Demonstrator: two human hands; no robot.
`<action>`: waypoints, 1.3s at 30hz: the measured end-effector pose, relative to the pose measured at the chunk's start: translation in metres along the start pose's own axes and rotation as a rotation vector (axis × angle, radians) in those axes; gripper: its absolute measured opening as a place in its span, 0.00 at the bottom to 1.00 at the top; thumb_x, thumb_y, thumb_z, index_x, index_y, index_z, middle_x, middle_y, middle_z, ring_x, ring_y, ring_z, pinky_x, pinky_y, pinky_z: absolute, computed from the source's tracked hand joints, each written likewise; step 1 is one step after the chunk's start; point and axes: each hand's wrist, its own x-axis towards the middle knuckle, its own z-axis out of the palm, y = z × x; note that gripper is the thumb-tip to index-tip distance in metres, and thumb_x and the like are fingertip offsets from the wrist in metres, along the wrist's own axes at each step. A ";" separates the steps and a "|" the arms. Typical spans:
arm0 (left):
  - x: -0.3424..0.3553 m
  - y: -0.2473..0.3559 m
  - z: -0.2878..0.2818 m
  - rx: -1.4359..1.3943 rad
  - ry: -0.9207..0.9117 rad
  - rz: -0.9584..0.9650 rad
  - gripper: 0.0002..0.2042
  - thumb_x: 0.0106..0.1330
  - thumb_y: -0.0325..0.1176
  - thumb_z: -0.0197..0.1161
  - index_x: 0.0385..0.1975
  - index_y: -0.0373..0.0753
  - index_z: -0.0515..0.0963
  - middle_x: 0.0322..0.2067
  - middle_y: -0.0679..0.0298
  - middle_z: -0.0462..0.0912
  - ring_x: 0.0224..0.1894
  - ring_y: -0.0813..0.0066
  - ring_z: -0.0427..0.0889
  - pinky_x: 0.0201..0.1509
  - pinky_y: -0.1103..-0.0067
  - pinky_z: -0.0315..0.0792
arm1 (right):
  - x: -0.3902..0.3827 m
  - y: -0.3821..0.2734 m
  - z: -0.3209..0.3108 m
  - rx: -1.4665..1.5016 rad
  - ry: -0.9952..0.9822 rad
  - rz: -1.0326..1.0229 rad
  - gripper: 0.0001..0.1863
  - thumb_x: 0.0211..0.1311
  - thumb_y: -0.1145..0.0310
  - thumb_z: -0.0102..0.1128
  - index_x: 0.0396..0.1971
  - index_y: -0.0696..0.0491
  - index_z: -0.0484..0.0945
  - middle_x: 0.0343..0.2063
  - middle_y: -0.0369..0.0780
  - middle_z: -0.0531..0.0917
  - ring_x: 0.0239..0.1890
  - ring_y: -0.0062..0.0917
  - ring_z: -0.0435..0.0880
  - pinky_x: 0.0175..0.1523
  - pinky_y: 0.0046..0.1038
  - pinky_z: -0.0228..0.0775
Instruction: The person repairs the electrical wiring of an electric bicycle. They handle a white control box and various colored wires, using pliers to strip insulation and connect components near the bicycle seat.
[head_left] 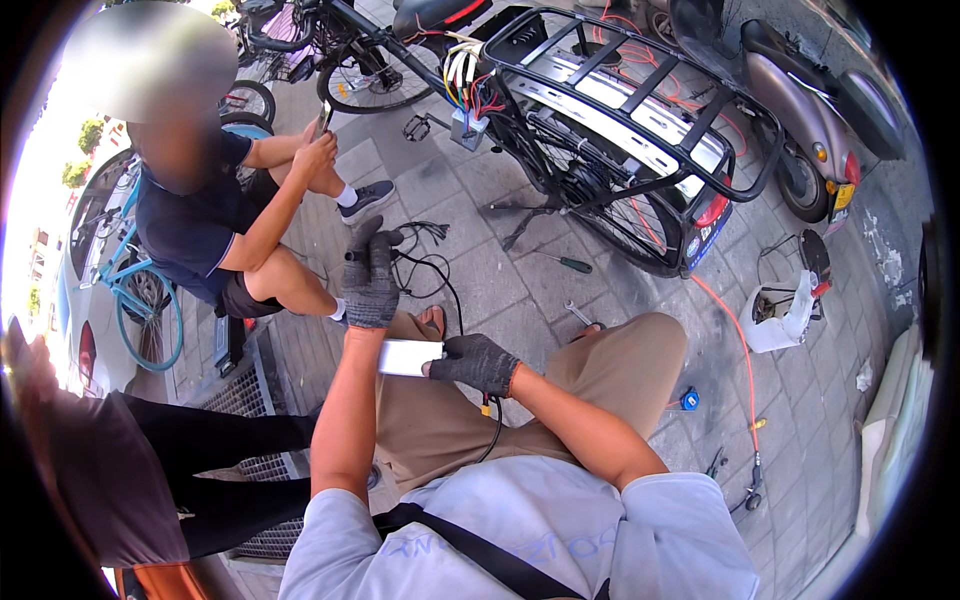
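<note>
Gripping, left hand (371, 285): gloved, fingers wrapped around a black cable bundle (420, 262), raised at 12 o'clock of the lap.
Right hand (474, 361): gloved, fingers pressed on the right end of a small silver box (408, 357), held over the knees.
Silver box: set between both forearms, at 6 o'clock of the left hand.
Screwdriver (570, 263): left on the pavement at 2 o'clock of the hands.
Wrench (578, 313): laid on the pavement at 3 o'clock.
Bicycle rack (640, 90): seen at 1 o'clock.
Seated person (215, 215): at 10 o'clock.
</note>
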 end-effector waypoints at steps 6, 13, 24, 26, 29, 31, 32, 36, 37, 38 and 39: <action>0.037 0.010 -0.027 -0.087 0.142 -0.012 0.16 0.83 0.36 0.51 0.59 0.32 0.74 0.43 0.58 0.86 0.45 0.75 0.85 0.48 0.76 0.81 | 0.000 0.038 -0.027 0.564 0.357 0.214 0.25 0.66 0.45 0.66 0.29 0.55 0.81 0.19 0.34 0.76 0.18 0.19 0.71 0.25 0.28 0.63; 0.051 -0.024 -0.008 -0.097 0.371 0.022 0.17 0.83 0.38 0.50 0.58 0.30 0.74 0.43 0.55 0.86 0.45 0.72 0.86 0.46 0.75 0.84 | 0.039 0.131 -0.041 0.688 0.527 0.566 0.16 0.67 0.54 0.64 0.25 0.50 0.78 0.18 0.33 0.76 0.16 0.21 0.72 0.21 0.30 0.62; 0.074 -0.066 -0.032 0.081 0.418 -0.184 0.15 0.81 0.33 0.50 0.60 0.33 0.72 0.31 0.62 0.84 0.30 0.83 0.78 0.39 0.82 0.71 | 0.166 0.241 -0.019 0.854 0.487 0.815 0.10 0.69 0.64 0.55 0.26 0.49 0.73 0.16 0.37 0.73 0.16 0.28 0.72 0.19 0.34 0.64; 0.081 -0.070 -0.039 0.154 0.393 -0.171 0.14 0.80 0.31 0.51 0.60 0.35 0.73 0.28 0.65 0.83 0.28 0.85 0.75 0.37 0.82 0.69 | 0.204 0.246 -0.016 0.807 0.505 0.819 0.11 0.70 0.63 0.55 0.27 0.48 0.73 0.17 0.37 0.74 0.17 0.28 0.72 0.21 0.34 0.64; 0.084 -0.080 -0.049 0.249 0.419 -0.143 0.14 0.80 0.30 0.51 0.61 0.35 0.73 0.26 0.66 0.81 0.28 0.85 0.74 0.37 0.82 0.69 | 0.260 0.246 -0.015 0.779 0.531 0.769 0.10 0.70 0.62 0.55 0.28 0.49 0.75 0.18 0.38 0.75 0.19 0.29 0.75 0.22 0.35 0.69; 0.085 -0.086 -0.054 0.254 0.384 -0.256 0.15 0.80 0.29 0.51 0.62 0.34 0.73 0.27 0.66 0.82 0.29 0.84 0.75 0.38 0.82 0.70 | 0.299 0.250 -0.024 0.764 0.547 0.733 0.10 0.70 0.62 0.56 0.30 0.50 0.76 0.21 0.38 0.77 0.21 0.29 0.78 0.24 0.36 0.73; 0.085 -0.086 -0.057 0.257 0.364 -0.309 0.15 0.80 0.28 0.51 0.62 0.34 0.73 0.27 0.66 0.82 0.29 0.84 0.76 0.38 0.82 0.70 | 0.320 0.256 -0.029 0.752 0.548 0.724 0.10 0.70 0.62 0.56 0.31 0.50 0.77 0.22 0.39 0.78 0.22 0.29 0.80 0.25 0.36 0.75; 0.084 -0.086 -0.056 0.398 0.287 -0.292 0.16 0.81 0.29 0.47 0.64 0.34 0.71 0.30 0.65 0.84 0.26 0.87 0.72 0.34 0.84 0.69 | 0.382 0.265 -0.040 0.745 0.689 0.648 0.08 0.70 0.63 0.56 0.33 0.50 0.77 0.26 0.40 0.81 0.26 0.29 0.84 0.27 0.35 0.79; 0.084 -0.084 -0.056 0.378 0.301 -0.299 0.16 0.81 0.29 0.47 0.64 0.34 0.71 0.30 0.64 0.84 0.27 0.86 0.73 0.34 0.84 0.70 | 0.391 0.269 -0.049 0.677 0.584 0.645 0.05 0.69 0.65 0.57 0.37 0.50 0.77 0.30 0.40 0.83 0.28 0.28 0.85 0.29 0.35 0.82; 0.084 -0.082 -0.057 0.368 0.324 -0.309 0.16 0.81 0.29 0.47 0.63 0.34 0.71 0.31 0.64 0.84 0.27 0.86 0.74 0.34 0.83 0.71 | 0.400 0.266 -0.049 0.707 0.578 0.616 0.05 0.68 0.66 0.58 0.39 0.50 0.76 0.32 0.40 0.83 0.29 0.29 0.86 0.29 0.35 0.82; 0.083 -0.084 -0.056 0.356 0.346 -0.319 0.16 0.81 0.29 0.47 0.63 0.34 0.71 0.31 0.64 0.84 0.27 0.86 0.75 0.35 0.83 0.72 | 0.407 0.262 -0.048 0.738 0.575 0.588 0.07 0.67 0.68 0.59 0.42 0.50 0.76 0.34 0.40 0.83 0.30 0.30 0.87 0.30 0.35 0.82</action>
